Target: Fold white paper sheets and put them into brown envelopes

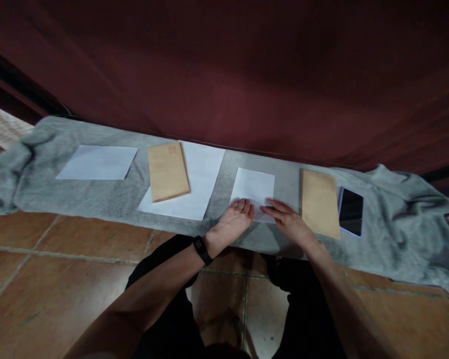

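Note:
A small white sheet of paper (253,183) lies on the grey cloth in front of me, with a faint crease across its lower part. My left hand (236,219) is at its lower left, fingers bent and close together on the paper; their tips are partly hidden. At the lower right edge my right hand (287,219) touches the sheet with its fingers stretched out and slightly apart. Just right of that hand sits a stack of brown envelopes (320,202). Left of my hands, another brown envelope stack (167,172) rests on a larger white sheet (204,174).
A grey cloth (134,197) covers the long narrow surface, bunched at both ends. Farther left is another white sheet (97,162). A phone (351,211) with a dark screen lies beside the right envelopes. Dark red fabric (224,99) rises behind; tiled floor (71,279) lies below.

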`<state>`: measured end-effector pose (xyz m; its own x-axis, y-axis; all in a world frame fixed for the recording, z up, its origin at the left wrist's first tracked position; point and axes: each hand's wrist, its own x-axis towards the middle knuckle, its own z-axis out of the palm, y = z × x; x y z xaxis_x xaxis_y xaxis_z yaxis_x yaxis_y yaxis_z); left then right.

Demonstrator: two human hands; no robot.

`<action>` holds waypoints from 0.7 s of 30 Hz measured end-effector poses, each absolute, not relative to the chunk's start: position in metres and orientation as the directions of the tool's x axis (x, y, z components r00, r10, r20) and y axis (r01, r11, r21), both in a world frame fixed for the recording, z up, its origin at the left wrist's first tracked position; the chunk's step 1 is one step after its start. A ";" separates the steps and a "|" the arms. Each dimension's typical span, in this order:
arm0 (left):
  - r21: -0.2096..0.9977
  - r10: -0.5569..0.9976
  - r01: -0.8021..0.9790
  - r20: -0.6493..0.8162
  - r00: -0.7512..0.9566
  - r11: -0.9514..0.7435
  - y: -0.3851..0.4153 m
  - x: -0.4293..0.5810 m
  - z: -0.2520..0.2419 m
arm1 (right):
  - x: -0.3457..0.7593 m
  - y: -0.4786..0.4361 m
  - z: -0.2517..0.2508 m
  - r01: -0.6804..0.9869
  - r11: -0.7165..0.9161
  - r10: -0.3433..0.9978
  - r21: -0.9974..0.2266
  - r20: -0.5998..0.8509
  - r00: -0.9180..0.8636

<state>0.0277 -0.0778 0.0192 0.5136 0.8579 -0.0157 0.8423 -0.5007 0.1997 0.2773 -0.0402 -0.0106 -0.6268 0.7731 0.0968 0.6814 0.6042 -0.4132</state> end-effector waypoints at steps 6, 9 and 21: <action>0.272 0.855 0.822 0.006 0.518 -0.500 -0.074 0.014 0.036 | 0.278 -0.037 -0.003 0.666 0.575 0.780 -0.474 0.074 -0.621; 0.348 0.875 0.828 -0.038 0.482 -0.441 -0.067 -0.005 0.042 | 0.279 -0.035 -0.002 0.658 0.565 0.779 -0.498 0.059 -0.624; 0.448 0.784 0.702 -0.003 0.620 -0.553 -0.050 -0.039 0.025 | 0.279 -0.036 0.004 0.608 0.538 0.781 -0.583 0.073 -0.621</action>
